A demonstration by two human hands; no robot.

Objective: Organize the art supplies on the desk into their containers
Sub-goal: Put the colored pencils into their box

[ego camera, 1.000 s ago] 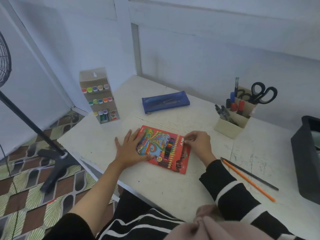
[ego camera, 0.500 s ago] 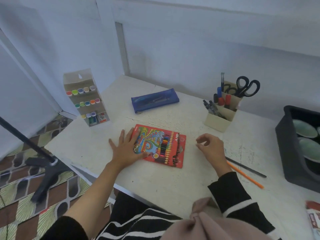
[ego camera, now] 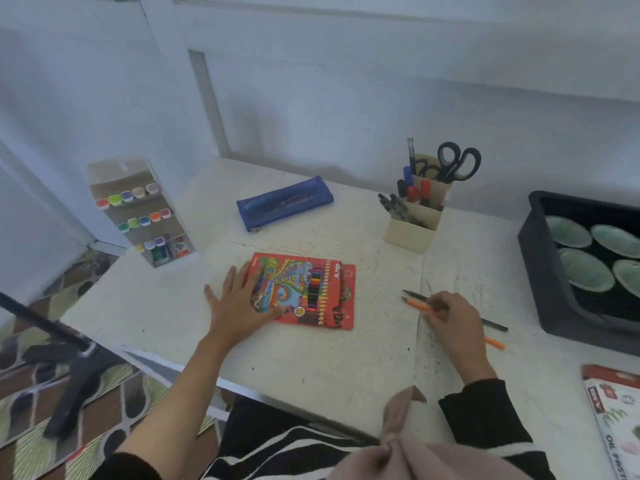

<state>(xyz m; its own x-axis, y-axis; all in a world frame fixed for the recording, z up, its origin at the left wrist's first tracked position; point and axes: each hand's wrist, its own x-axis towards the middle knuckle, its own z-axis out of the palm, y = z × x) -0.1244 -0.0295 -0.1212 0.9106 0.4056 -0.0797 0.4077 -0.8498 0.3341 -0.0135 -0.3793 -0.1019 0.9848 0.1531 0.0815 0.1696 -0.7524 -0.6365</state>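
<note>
A red box of coloured pencils (ego camera: 311,289) lies flat in the middle of the white desk (ego camera: 311,368). My left hand (ego camera: 239,306) rests flat on the box's left part, fingers spread. To the right, an orange pencil (ego camera: 415,304) and a black pencil (ego camera: 495,325) lie side by side on the desk. My right hand (ego camera: 453,323) covers their middles, and its curled fingers pinch them. A beige pen holder (ego camera: 412,233) with pens, markers and black scissors (ego camera: 457,161) stands behind.
A blue pencil case (ego camera: 284,202) lies at the back. A cardboard marker rack (ego camera: 138,209) stands at the left corner. A black tray (ego camera: 540,271) with green dishes sits at the right. An oil pastel pack (ego camera: 616,410) lies at the front right.
My right hand left the box's right end and moved right onto the two pencils. The left hand stayed on the box. The view has swung to the right.
</note>
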